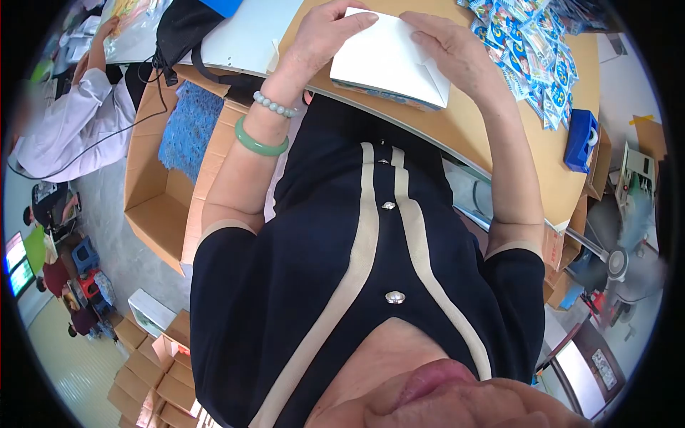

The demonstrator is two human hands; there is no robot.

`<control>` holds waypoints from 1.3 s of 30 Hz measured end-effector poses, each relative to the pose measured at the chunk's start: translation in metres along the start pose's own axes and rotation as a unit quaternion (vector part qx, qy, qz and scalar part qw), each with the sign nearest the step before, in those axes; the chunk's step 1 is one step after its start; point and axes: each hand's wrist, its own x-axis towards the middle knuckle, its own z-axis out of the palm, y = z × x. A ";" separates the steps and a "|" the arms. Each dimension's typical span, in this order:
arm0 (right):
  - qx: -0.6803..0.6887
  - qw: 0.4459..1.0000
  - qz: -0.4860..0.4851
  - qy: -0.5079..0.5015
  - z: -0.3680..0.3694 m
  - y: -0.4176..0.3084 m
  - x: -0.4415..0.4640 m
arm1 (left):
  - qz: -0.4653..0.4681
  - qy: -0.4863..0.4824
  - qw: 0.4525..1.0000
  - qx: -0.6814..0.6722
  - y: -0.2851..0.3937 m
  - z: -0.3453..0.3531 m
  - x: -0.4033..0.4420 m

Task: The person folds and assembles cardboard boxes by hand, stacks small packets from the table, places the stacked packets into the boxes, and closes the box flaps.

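Observation:
A white cardboard box point(389, 60) with a colourful printed side rests at the front edge of the tan table, plain white face up. My left hand point(332, 32) grips its far left corner, thumb on the white face; the other fingers are partly hidden. On the right, my right hand point(449, 50) holds the box with bent fingers against its far right edge. A pile of small blue and white packets point(528, 57) lies just right of my right hand. A bead bracelet point(275, 105) and a green bangle point(260, 139) circle my left wrist and forearm.
A blue tape dispenser point(581, 141) sits at the table's right side. Left of me stands an open cardboard carton point(160, 192) holding blue material, beside a black bag point(187, 32). A co-worker in white point(78, 121) is at far left; a fan point(621, 267) stands right.

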 end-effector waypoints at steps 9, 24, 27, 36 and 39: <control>0.197 0.938 0.279 0.064 -0.025 0.019 -0.051 | 0.053 0.072 0.995 0.046 -0.002 -0.002 -0.026; 0.399 0.909 0.100 0.074 0.033 0.014 -0.018 | 0.542 -0.023 0.687 0.483 -0.044 0.017 -0.114; 0.348 0.916 0.193 0.043 0.036 0.027 -0.024 | 0.507 0.013 0.763 0.401 -0.058 0.006 -0.133; 0.306 0.925 0.192 0.120 0.046 -0.001 -0.024 | 0.126 0.231 0.960 -0.095 -0.037 -0.013 -0.085; 0.411 0.889 0.199 0.014 0.053 -0.012 -0.002 | 0.168 0.200 0.961 -0.088 -0.038 -0.013 -0.058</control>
